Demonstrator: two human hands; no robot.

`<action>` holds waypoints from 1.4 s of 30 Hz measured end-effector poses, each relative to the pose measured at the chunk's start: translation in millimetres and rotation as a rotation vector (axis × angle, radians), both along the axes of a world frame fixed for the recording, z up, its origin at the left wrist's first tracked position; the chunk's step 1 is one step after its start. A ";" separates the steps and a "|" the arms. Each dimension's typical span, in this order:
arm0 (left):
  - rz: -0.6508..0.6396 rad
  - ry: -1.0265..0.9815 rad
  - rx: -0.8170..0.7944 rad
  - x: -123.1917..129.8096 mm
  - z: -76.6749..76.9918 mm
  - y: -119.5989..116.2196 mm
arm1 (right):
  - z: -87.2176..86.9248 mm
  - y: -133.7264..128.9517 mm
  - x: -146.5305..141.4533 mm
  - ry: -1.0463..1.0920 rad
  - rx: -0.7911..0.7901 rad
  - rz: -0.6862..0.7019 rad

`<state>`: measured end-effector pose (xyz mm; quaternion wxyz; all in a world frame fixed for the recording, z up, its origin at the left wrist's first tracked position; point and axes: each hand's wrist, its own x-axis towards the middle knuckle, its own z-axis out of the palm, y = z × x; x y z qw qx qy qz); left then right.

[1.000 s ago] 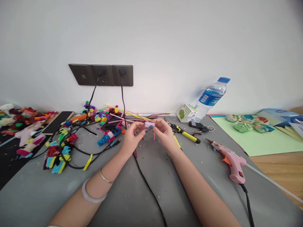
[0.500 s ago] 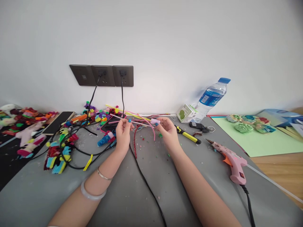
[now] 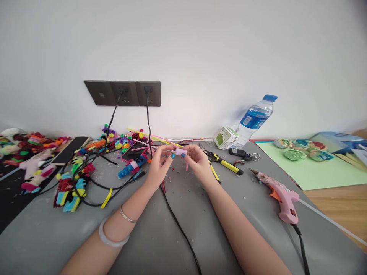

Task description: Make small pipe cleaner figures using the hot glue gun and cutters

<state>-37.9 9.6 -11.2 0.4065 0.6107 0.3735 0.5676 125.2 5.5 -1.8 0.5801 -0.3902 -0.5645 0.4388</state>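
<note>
A small lilac fuzzy pipe-cleaner piece (image 3: pixel 181 152) is held up above the middle of the grey table. On its left, my left hand (image 3: pixel 160 165) pinches at it between thumb and fingers. My right hand (image 3: pixel 197 161) is closed on its other end, thumb in front. Behind and under the hands lie several long pink and yellow pipe cleaners (image 3: pixel 149 133), partly hidden by my fingers. A pair of yellow-and-black pliers (image 3: pixel 229 165) rests just right of my right hand.
A pink glue gun (image 3: pixel 282 198) lies at right. Behind are a water bottle (image 3: pixel 256 118), a small box (image 3: pixel 226 137) and keys (image 3: pixel 243 154). Colourful fuzzy figures (image 3: pixel 70 187) and looping black cables (image 3: pixel 100 204) fill the left. Green paper (image 3: pixel 312 172) bears crinkled flowers.
My left hand has moved right, up against the lilac piece in my right hand. The long pale pink stem it was pinching now lies lower left behind it. The pliers' second handle shows now.
</note>
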 end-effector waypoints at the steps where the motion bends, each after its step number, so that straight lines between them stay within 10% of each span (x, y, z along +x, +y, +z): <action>1: -0.031 0.011 -0.002 0.1 0.4 -0.6 | 0.3 -0.7 -0.3 -0.016 0.003 0.010; 42: -0.019 0.047 0.057 -2.0 6.6 -2.5 | 4.6 -4.2 -0.4 -0.002 0.124 0.014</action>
